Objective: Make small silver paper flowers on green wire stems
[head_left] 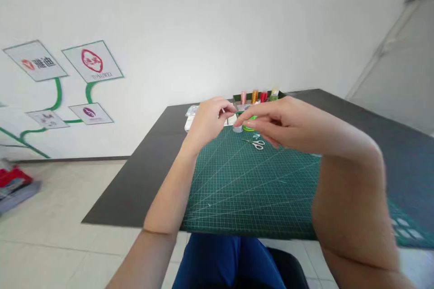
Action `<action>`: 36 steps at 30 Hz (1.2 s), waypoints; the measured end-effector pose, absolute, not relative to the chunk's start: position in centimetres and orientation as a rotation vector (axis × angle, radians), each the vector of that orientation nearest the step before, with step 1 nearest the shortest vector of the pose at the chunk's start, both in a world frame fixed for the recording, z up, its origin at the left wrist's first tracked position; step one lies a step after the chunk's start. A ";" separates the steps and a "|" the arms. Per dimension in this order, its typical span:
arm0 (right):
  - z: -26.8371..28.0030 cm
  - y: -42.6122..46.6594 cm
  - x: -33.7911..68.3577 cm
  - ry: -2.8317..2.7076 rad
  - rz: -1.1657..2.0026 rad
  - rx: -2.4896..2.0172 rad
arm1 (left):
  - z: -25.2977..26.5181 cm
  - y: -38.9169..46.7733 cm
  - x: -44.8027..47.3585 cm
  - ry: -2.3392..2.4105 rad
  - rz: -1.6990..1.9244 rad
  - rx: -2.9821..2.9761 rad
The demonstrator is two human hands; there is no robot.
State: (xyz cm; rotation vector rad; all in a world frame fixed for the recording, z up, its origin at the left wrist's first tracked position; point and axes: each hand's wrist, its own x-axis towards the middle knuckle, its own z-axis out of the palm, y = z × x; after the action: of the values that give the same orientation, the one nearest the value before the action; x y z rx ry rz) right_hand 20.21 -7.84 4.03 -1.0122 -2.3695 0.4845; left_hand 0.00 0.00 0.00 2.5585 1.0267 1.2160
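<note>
My left hand [213,119] is raised above the far part of the green cutting mat [237,189], thumb and fingertips pressed together. Facing it from the right is my right hand [278,122], bent at the wrist, its index finger and thumb brought close together. Anything between the fingertips is too small to make out. Below my right hand, scissors [257,144] with white handles lie on the mat. A small clear round container [238,129] and a bright green ring-shaped item [249,128] stand just beyond the fingertips, partly hidden.
Behind my hands, a dark green box [282,94] holds pink [243,97], orange [254,96], red [263,96] and yellow-green [274,95] rolls. White trays [188,123] sit to the left. The dark table [149,180] reaches to a white wall with signs.
</note>
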 end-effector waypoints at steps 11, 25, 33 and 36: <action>4.4 -7.2 23.3 -2.114 0.468 -1.003 | -0.3 -0.1 -0.2 0.876 0.962 2.692; 3.2 -3.7 23.3 -2.011 0.544 -1.012 | 0.2 -1.0 -0.3 0.750 0.905 2.616; 1.9 -1.2 23.3 -2.008 0.653 -1.117 | 0.5 -1.1 -0.5 0.737 0.972 2.556; 1.5 -0.4 23.5 -2.044 0.685 -1.152 | 0.5 -1.1 -0.5 0.750 1.040 2.540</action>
State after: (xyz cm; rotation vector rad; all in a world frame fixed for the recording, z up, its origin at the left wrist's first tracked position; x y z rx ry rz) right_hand 23.50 -0.35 1.48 -1.1525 -2.0438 0.6846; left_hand -0.53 -1.07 0.50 2.5396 0.7497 1.0397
